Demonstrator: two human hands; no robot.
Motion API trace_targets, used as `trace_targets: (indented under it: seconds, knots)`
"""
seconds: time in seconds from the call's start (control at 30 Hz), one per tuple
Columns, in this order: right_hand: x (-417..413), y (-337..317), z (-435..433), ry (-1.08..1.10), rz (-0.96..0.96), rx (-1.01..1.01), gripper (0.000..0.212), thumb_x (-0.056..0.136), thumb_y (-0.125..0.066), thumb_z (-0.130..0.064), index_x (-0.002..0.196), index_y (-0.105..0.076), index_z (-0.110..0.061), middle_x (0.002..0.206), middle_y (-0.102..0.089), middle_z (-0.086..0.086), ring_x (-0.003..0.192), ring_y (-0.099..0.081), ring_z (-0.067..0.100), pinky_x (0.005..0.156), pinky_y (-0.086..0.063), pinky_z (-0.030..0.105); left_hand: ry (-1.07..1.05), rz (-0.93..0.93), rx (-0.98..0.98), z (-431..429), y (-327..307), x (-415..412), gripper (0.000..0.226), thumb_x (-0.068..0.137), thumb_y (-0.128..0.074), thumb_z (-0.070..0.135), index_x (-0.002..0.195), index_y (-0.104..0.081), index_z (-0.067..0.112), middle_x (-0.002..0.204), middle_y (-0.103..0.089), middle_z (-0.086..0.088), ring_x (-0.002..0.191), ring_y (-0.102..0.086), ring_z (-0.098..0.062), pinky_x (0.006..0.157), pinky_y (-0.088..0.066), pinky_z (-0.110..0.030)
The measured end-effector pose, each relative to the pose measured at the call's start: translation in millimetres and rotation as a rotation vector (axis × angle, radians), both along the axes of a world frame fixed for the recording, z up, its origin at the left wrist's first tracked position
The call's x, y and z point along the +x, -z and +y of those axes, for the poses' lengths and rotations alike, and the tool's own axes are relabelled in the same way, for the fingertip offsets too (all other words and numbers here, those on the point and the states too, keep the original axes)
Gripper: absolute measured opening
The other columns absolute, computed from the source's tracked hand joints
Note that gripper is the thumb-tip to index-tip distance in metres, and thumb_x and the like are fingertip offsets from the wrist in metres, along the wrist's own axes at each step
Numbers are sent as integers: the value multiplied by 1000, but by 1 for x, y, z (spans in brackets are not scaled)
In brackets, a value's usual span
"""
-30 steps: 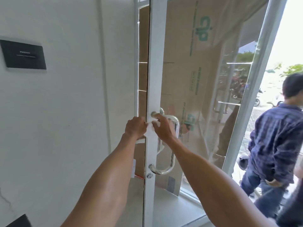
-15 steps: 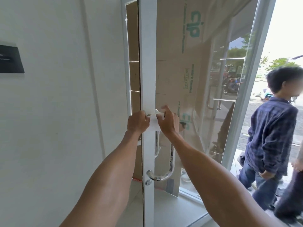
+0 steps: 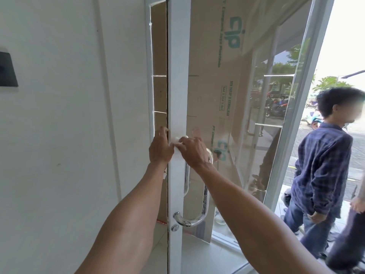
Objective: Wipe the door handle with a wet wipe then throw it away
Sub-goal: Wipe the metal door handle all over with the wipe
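Observation:
A chrome D-shaped door handle [image 3: 205, 200] runs down the white frame of a glass door [image 3: 177, 86]. A white wet wipe [image 3: 177, 148] is pinched between both hands at the handle's top end. My left hand [image 3: 160, 149] grips the wipe's left side against the door frame edge. My right hand [image 3: 194, 152] holds the wipe's right side and covers the handle's upper mount. Most of the wipe is hidden behind the fingers.
A white wall [image 3: 69, 135] with a black plate [image 3: 7, 70] stands to the left. Brown cardboard [image 3: 213, 95] covers the glass behind the handle. A person in a dark plaid shirt [image 3: 322, 169] stands at the open doorway on the right, another person's hand [image 3: 358, 202] beside them.
The view shifted right, so the door and handle sit further left and closer. Both hands stayed at the handle's top with the wipe, the right hand now lower over the mount.

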State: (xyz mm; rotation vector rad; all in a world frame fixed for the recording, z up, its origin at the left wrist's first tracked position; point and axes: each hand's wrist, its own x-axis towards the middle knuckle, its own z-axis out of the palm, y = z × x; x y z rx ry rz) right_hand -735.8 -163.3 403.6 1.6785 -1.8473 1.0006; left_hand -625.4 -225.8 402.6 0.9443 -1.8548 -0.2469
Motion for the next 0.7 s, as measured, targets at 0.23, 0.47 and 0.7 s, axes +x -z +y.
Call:
trace_targets:
  seconds: [0.23, 0.47, 0.7]
  knots:
    - [-13, 13, 8, -72, 176, 34, 24, 84, -65, -17, 106, -71, -9, 99, -74, 12, 96, -66, 29, 99, -45, 38, 9, -28, 51, -6, -1, -2, 54, 83, -71, 22, 125, -37, 15, 116, -63, -11, 101, -63, -30, 78, -54, -41]
    - [-30, 20, 19, -48, 275, -10, 26, 80, -71, -25, 95, -67, -4, 101, -72, 11, 92, -66, 30, 90, -49, 38, -19, 14, 57, 2, -4, -10, 55, 83, -68, 21, 128, -38, 11, 118, -61, -14, 102, -62, -33, 80, -55, -42]
    - [-8, -2, 5, -74, 194, 54, 17, 91, -55, -20, 88, -65, -7, 77, -70, 12, 74, -66, 31, 71, -53, 39, -9, 17, 104, 14, -8, -13, 56, 86, -65, 27, 132, -37, 12, 126, -58, -15, 108, -60, -34, 88, -54, -47]
